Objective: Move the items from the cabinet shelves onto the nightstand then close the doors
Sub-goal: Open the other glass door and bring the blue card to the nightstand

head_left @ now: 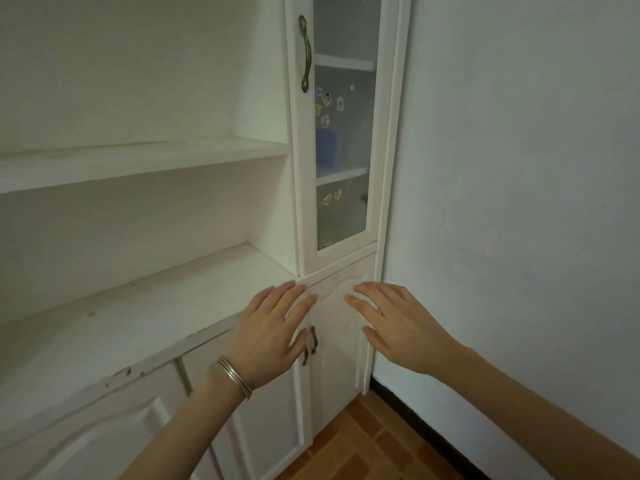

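Two closed doors on white cabinet: glass door (341,133) above, a blue item (327,147) blurred behind it on a shelf, lower door (337,341) below. Left hand (268,332) and right hand (401,329) spread flat, fingers splayed, gripping nothing, before lower door. Bracelet (235,375) on left wrist.

Both forearms are bare, with no sleeves showing anywhere in view. The left hand (268,332) has a stack of thin silver bangles (234,376) around its wrist. The right hand (398,327) and its wrist wear nothing: no ring, watch or band.
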Demonstrator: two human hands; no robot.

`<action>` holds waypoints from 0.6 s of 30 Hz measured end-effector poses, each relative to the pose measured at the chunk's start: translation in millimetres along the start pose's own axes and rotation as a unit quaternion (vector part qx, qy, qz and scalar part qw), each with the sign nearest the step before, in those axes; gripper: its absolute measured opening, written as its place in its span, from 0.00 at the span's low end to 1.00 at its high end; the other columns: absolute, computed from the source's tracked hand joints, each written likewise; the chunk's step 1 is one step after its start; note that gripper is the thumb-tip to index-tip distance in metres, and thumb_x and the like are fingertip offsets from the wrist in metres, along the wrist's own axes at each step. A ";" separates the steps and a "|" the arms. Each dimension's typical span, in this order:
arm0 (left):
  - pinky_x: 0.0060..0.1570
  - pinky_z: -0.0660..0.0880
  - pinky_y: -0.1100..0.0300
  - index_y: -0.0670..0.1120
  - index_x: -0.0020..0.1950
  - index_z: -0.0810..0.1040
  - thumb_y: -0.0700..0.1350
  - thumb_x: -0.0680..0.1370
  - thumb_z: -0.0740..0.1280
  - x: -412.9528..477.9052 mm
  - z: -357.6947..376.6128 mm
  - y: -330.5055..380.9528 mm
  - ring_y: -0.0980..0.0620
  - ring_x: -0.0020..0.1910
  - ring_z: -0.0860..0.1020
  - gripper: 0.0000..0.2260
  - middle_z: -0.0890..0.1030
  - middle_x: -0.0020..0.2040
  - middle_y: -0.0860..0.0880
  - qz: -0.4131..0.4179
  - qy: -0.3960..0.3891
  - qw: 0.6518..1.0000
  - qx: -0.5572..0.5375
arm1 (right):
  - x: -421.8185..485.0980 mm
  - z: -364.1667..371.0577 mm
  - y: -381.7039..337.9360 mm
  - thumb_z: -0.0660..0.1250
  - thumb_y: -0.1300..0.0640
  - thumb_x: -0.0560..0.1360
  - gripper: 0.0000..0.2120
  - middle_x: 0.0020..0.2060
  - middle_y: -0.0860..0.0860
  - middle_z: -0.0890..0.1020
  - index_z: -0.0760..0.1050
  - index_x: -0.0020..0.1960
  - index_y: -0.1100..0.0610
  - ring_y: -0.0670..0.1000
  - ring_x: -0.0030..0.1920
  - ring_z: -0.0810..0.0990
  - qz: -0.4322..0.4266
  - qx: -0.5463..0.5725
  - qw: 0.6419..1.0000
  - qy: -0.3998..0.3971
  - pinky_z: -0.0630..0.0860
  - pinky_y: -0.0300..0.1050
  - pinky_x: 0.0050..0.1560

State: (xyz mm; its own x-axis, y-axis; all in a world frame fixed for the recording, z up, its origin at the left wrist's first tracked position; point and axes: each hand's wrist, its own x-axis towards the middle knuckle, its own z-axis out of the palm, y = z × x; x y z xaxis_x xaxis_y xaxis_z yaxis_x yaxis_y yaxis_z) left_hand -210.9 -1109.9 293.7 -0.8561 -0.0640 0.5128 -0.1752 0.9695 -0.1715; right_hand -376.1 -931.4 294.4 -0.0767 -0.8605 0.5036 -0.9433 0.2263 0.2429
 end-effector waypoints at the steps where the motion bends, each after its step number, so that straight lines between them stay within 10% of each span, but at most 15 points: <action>1: 0.60 0.70 0.47 0.46 0.64 0.74 0.53 0.75 0.56 15.8 3.7 -11.2 0.44 0.61 0.75 0.21 0.77 0.61 0.44 0.004 0.009 1.000 0.005 | 14.3 4.8 9.9 0.55 0.51 0.74 0.21 0.59 0.56 0.78 0.73 0.63 0.57 0.55 0.58 0.77 -0.001 0.001 1.000 0.004 0.74 0.52 0.57; 18: 0.60 0.70 0.45 0.44 0.65 0.74 0.53 0.76 0.53 235.9 55.6 -115.9 0.40 0.61 0.74 0.23 0.77 0.62 0.41 -0.059 0.060 0.991 0.104 | 226.8 65.4 203.3 0.62 0.56 0.75 0.21 0.62 0.60 0.74 0.69 0.67 0.59 0.60 0.61 0.73 -0.073 -0.029 0.996 0.044 0.70 0.56 0.59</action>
State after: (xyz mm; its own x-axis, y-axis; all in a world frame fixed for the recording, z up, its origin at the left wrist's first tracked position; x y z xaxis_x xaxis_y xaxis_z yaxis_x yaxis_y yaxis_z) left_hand -419.5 -1250.4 387.8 -0.7621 -0.1344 0.6334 -0.3784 0.8862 -0.2672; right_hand -606.4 -1110.4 403.7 0.0911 -0.8436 0.5292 -0.9220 0.1294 0.3650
